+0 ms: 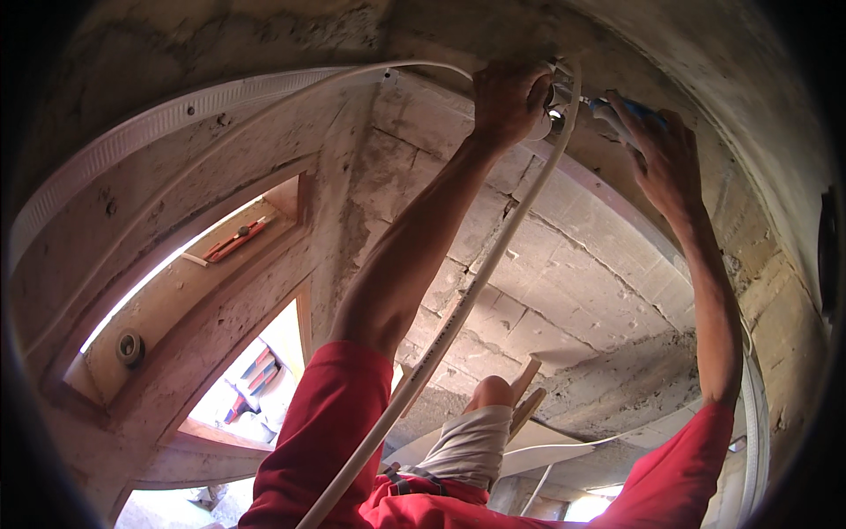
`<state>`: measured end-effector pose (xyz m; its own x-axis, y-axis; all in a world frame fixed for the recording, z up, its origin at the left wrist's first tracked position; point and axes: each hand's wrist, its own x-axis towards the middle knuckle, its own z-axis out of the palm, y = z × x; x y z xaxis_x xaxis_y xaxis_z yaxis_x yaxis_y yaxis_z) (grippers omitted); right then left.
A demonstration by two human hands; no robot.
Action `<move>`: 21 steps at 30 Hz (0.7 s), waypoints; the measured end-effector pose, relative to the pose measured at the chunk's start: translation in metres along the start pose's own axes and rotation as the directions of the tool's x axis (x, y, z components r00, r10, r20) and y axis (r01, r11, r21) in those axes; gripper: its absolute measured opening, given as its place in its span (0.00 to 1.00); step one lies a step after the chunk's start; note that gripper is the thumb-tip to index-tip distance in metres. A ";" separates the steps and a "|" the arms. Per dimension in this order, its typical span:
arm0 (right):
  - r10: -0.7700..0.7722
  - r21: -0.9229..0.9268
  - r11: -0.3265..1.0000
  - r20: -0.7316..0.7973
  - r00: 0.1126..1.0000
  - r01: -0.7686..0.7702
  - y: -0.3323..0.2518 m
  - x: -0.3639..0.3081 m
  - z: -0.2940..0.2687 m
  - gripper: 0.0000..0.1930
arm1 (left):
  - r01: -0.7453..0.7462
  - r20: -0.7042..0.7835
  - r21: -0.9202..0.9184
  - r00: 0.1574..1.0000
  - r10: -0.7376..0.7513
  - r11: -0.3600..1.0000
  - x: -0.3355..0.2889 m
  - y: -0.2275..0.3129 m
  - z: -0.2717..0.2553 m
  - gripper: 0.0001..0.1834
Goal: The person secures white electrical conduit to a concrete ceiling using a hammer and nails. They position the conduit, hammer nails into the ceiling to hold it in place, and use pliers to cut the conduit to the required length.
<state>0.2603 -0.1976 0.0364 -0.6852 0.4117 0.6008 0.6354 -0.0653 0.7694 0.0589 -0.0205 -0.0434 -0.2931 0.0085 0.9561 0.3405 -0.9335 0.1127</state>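
Note:
Both my arms reach up to the top of the wall. My left hand (509, 101) is closed, its fingers curled at a small cluster of fittings; what lies in its grip is mostly hidden. Just below those fingers shows a white round fitting (540, 126). To the right, my right hand (665, 159) grips a blue-handled tool (630, 110), whose thin tip points left toward the fittings. A white cable (423, 63) runs in from the left to my left hand. Between the hands, a thick white tube (493, 264) curves over and hangs down past my body.
A flat ribbed white strip (132, 154) follows the wall on the left. In a window recess lie a red tool (236, 240) and a small roll (130, 348). Wooden pieces (526, 401) stand near my knee, and a ribbed white conduit (753, 441) hangs at right.

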 end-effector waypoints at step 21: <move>-0.080 -0.008 0.997 0.000 0.997 0.080 0.004 0.007 -0.008 0.43 | 0.044 -0.001 0.038 0.999 -0.044 0.998 -0.006 0.003 0.001 0.07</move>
<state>0.2550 -0.2025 0.0456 -0.7338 0.4157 0.5374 0.5757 -0.0397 0.8167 0.0627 -0.0225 -0.0485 -0.3090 0.0488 0.9498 0.3609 -0.9180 0.1645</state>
